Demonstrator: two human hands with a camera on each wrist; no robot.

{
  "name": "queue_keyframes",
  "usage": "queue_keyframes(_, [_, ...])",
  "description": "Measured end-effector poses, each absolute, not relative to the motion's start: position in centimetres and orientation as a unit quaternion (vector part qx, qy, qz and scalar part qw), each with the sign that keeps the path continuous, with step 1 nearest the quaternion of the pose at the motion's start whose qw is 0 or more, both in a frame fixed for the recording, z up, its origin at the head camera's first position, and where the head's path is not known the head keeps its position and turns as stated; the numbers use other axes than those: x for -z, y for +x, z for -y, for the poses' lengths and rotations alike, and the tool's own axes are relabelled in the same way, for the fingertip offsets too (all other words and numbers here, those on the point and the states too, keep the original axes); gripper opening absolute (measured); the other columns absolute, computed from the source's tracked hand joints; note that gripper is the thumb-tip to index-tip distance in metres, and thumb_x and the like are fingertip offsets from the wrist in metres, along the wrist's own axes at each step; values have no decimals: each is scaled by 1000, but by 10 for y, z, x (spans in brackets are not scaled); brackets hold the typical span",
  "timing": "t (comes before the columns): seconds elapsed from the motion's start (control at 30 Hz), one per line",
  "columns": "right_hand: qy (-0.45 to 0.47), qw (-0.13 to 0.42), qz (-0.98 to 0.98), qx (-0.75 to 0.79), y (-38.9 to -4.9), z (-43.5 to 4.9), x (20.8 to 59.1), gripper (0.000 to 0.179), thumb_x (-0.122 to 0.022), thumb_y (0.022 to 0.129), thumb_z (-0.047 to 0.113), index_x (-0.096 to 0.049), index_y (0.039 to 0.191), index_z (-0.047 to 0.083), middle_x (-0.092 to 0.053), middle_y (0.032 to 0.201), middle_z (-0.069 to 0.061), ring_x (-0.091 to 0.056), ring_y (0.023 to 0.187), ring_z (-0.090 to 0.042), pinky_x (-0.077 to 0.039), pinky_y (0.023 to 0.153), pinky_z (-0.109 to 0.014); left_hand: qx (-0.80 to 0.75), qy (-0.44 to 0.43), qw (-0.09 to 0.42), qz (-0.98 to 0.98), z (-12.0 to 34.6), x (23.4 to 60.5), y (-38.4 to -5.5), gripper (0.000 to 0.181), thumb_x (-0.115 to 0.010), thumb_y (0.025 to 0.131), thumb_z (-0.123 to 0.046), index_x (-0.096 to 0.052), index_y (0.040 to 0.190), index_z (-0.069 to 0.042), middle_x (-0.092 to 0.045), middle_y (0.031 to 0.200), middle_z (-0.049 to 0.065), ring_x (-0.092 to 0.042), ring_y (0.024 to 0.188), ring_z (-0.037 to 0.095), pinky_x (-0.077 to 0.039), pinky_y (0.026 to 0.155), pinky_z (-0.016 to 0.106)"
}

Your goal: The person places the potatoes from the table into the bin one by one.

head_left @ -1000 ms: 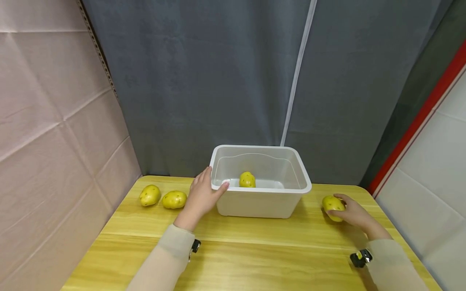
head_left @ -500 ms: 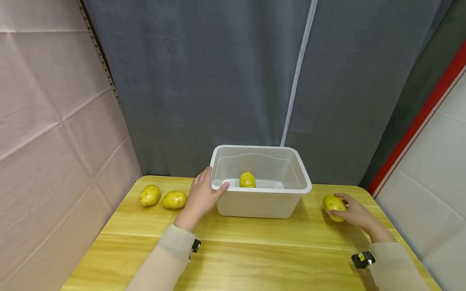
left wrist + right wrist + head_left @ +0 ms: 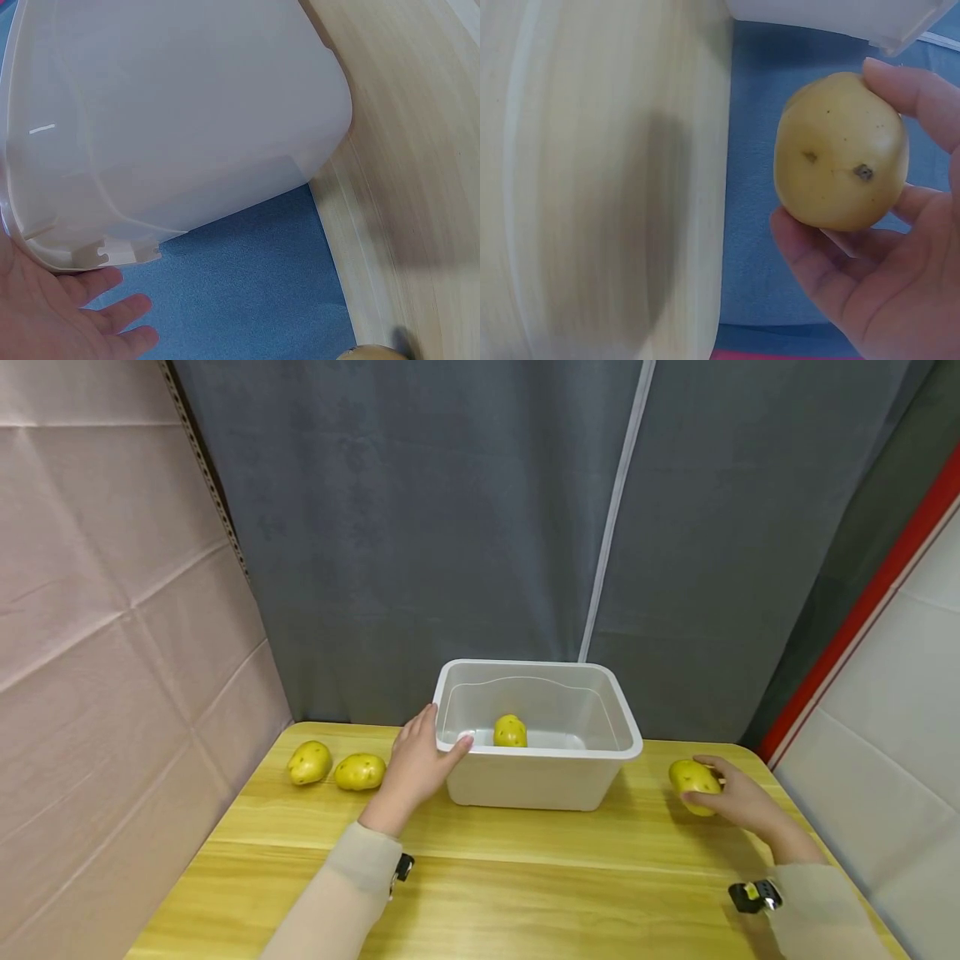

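My right hand (image 3: 741,795) grips a yellow potato (image 3: 694,785) near the table's right side, thumb on one side and fingers on the other. The right wrist view shows this potato (image 3: 842,152) between thumb and fingertips, dark eyes on its skin, its shadow falling on the wood. My left hand (image 3: 417,760) rests at the left front corner of a white plastic bin (image 3: 536,781), the thumb along the front rim. In the left wrist view its fingers (image 3: 112,315) lie fairly straight just outside the rim. Inside the bin sits another potato (image 3: 510,732).
Two more potatoes, one farther left (image 3: 309,762) and one (image 3: 359,772) beside my left wrist, lie on the wooden table (image 3: 517,893). A grey curtain (image 3: 420,527) hangs behind the table. Pale panels (image 3: 112,693) stand at the left, with white ones (image 3: 892,718) at the right.
My right hand has shifted slightly to the right with the potato in its grip. The left hand, the bin and the other potatoes have stayed in place.
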State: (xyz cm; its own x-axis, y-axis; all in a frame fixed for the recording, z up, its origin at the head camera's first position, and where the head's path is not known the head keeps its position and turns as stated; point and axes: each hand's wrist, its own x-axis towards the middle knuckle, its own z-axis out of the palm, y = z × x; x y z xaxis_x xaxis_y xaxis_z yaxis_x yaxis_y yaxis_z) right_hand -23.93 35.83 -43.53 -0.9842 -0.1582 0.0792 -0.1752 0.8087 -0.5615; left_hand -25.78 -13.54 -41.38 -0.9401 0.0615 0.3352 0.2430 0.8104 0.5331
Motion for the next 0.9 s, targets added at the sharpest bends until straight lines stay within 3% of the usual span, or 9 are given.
queue_keyframes(0.63, [94,41,950,-294,-228,-364,423,81,-76,90,34,-38,143,-14,-50,130,-36,-54,110,-48,-51,79,-45,297,-81,156,939,135,414,-257,97,-52,94,-67,-24,157,0,-29,161,20,-27,146,40,-20,119,56])
queue_keyframes(0.9, [95,31,942,-320,-222,-365,417,80,-74,92,29,-33,145,-15,-46,131,-35,-54,109,-48,-52,71,-33,298,-80,153,939,135,414,-256,96,-52,94,-67,-24,157,0,-29,161,19,-27,146,40,-20,119,55])
